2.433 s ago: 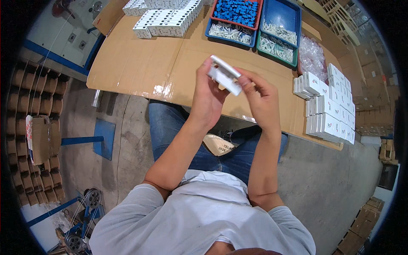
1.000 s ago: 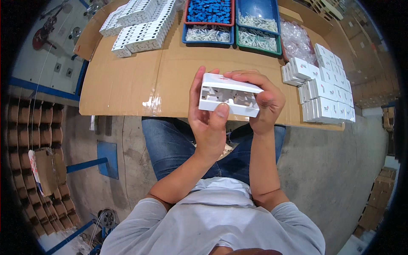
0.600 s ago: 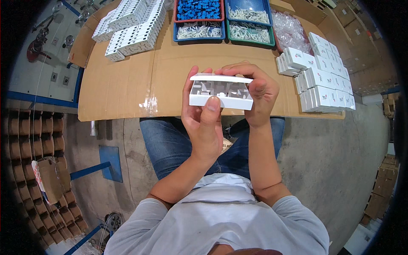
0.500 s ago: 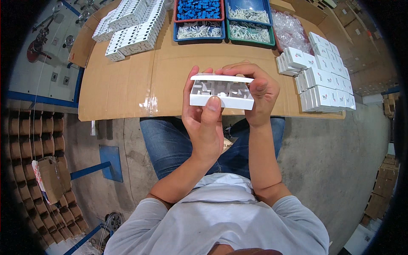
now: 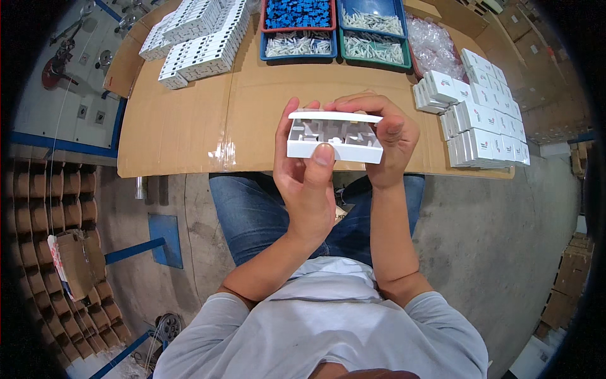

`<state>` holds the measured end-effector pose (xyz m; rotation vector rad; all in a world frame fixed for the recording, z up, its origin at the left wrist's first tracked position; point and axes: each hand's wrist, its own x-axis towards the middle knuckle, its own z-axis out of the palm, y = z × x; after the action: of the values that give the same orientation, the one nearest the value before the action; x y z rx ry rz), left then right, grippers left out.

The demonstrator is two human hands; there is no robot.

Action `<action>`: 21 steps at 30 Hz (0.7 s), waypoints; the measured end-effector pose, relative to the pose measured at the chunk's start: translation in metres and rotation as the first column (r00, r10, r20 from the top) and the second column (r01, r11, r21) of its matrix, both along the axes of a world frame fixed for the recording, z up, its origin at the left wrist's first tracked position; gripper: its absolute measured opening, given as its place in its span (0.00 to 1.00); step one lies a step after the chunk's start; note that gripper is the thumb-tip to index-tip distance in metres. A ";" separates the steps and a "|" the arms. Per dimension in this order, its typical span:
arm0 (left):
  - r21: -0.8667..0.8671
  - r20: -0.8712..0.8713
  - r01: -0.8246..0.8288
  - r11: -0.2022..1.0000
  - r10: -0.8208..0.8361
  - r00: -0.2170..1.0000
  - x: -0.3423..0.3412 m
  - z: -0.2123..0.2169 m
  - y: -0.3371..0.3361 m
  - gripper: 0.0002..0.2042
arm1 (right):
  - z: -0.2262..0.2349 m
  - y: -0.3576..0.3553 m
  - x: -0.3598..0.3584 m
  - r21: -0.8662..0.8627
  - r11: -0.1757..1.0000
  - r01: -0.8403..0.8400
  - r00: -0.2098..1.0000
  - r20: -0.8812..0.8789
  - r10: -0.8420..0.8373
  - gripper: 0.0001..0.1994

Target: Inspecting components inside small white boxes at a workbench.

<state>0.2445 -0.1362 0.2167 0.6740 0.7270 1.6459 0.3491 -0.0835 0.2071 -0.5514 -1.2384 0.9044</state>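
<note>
Between both hands, above the table's near edge, is a white plastic housing [image 5: 353, 153] with a hollow middle and small inner ribs. My left hand [image 5: 310, 180] grips its left part, the thumb pressed on the front face and fingers behind. My right hand [image 5: 394, 142] wraps the right end, with fingers across the far upper edge and the thumb near the corner. The housing's back and underside are hidden from view.
Brown cardboard [image 5: 177, 126] covers the table. White switch-like blocks [image 5: 202, 60] are stacked at far left. Trays hold blue parts [image 5: 297, 14] and white pieces [image 5: 300, 45]. Clear plastic bags [image 5: 432, 47] lie beside them; small white boxes [image 5: 483, 120] stand in piles at right.
Both hands and the white plastic housing have shifted very slightly right within the picture. The grip looks the same, and the housing's tilt has barely altered.
</note>
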 end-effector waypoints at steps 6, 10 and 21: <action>0.062 0.068 -0.036 0.997 0.032 0.997 -0.001 -0.001 -0.001 0.42 | -0.004 0.001 -0.001 -0.016 1.000 0.000 1.000 -0.005 0.000 0.36; 0.089 0.075 -0.033 0.995 0.026 0.997 -0.002 -0.001 0.000 0.43 | -0.005 0.000 -0.003 -0.039 0.999 -0.015 1.000 -0.020 0.014 0.38; 0.111 0.073 -0.068 0.992 0.060 0.996 -0.003 -0.004 0.002 0.44 | -0.006 0.000 -0.004 -0.106 0.993 -0.061 0.997 -0.048 0.056 0.37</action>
<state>0.2411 -0.1344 0.2129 0.6761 0.6147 1.7710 0.3449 -0.0839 0.2016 -0.5792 -1.1755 1.0318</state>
